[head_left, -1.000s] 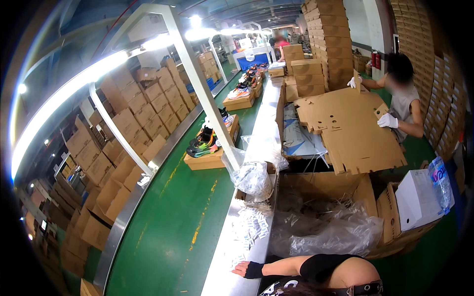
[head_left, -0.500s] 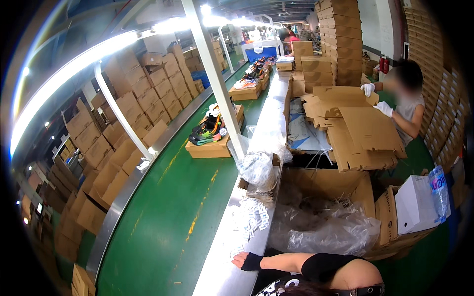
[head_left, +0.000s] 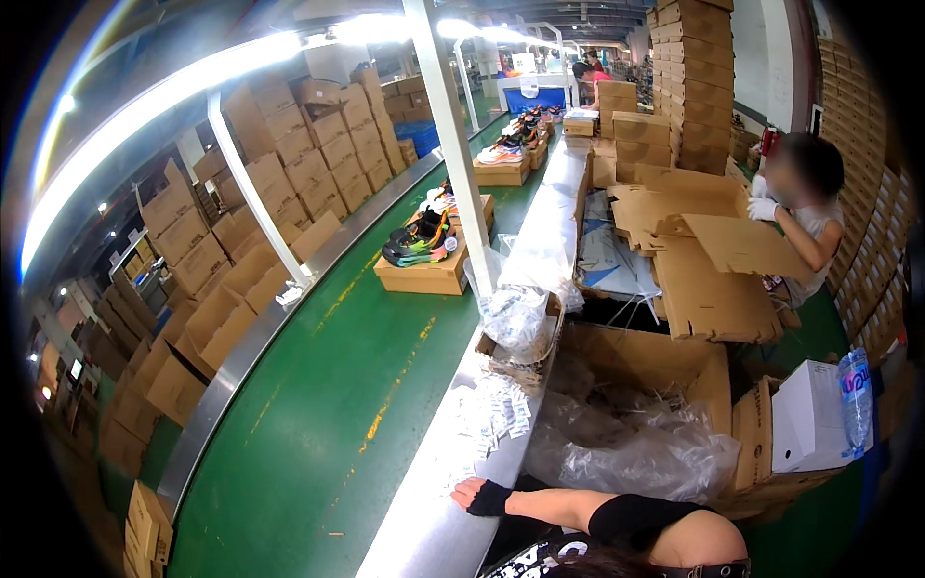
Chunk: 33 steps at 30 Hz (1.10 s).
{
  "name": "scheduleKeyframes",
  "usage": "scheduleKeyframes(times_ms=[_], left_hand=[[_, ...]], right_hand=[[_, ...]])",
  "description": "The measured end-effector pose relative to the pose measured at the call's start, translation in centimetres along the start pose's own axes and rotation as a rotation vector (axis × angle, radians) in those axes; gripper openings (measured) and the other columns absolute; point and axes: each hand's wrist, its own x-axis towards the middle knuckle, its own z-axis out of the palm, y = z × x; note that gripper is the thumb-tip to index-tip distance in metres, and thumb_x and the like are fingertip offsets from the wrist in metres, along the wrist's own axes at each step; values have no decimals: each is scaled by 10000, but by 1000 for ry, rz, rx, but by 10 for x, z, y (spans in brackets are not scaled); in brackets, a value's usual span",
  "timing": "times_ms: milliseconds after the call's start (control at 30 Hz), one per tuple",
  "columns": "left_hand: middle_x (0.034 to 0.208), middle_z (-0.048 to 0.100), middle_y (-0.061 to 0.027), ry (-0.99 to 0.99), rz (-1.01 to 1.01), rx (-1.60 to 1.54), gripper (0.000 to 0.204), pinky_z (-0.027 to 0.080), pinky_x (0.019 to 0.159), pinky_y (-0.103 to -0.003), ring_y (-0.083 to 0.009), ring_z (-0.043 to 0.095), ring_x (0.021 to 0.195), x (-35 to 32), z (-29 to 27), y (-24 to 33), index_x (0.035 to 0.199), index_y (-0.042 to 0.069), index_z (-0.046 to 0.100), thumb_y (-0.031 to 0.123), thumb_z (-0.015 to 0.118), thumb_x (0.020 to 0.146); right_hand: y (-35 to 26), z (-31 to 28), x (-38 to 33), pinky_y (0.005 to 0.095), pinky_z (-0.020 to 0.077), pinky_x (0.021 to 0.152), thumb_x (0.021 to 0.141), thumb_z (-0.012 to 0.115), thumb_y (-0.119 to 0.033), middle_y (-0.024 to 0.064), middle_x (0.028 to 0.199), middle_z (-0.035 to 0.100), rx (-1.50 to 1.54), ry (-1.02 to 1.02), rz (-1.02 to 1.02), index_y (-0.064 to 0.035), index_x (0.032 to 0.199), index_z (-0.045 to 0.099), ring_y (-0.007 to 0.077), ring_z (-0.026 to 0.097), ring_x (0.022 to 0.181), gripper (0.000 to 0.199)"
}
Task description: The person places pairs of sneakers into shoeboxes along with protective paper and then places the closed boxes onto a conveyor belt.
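Note:
My right hand lies flat on the bare metal ledge beside the green conveyor belt. A black band covers its wrist, and nothing shows in its fingers. Just beyond the fingertips, many small white packets are scattered over the ledge. Past them stands a small open carton with a clear plastic bag on top. My left hand is out of view.
The green belt carries colourful shoes on a brown box. A large carton holds crumpled clear plastic. A white post rises from the ledge. At right, a gloved co-worker handles flat cardboard.
The view has shifted slightly, so the scene sits farther right. My right hand stays on the ledge. The co-worker has drawn a cardboard sheet closer and raised both gloved hands.

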Motion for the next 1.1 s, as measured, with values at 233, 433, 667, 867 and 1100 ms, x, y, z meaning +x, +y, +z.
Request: scheduleKeyframes(times_ms=[233,433,667,867,1100], left_hand=[[989,509,-232,36,-2,18,280,329,831,-513,-365,453,954,-3,6,-6,912,33,582,245,476,763],[932,528,-212,83,-29,46,233,344,807,-500,-348,470,912,-12,12,-15,840,40,596,221,486,744],[939,524,-148,-69,-95,2,292,381,755,-479,-303,487,866,-12,-3,-15,893,65,577,300,450,777],[1042,506,-136,-102,-223,-76,416,396,753,-479,-300,479,945,-10,-21,-5,1032,55,527,382,420,799],[1042,511,-138,-161,-122,-20,412,399,751,-486,-301,486,935,-8,-19,-9,1046,47,524,365,410,809]], right_hand=[[0,-2,0,340,412,551,669,498,-90,71,653,459,-21,45,-8,-79,667,460,228,514,612,39],[0,4,-1,340,411,531,667,501,-99,72,654,459,-57,17,-20,-83,672,463,230,512,595,42],[0,7,-1,346,409,519,682,500,-97,73,651,458,-44,19,-6,-79,678,465,230,509,577,40],[0,0,0,345,411,526,691,495,-92,76,644,456,-54,15,-8,-74,682,464,231,509,574,36],[1,-2,-1,345,415,546,688,494,-93,76,648,460,-65,-28,15,-75,683,465,231,512,590,35]])
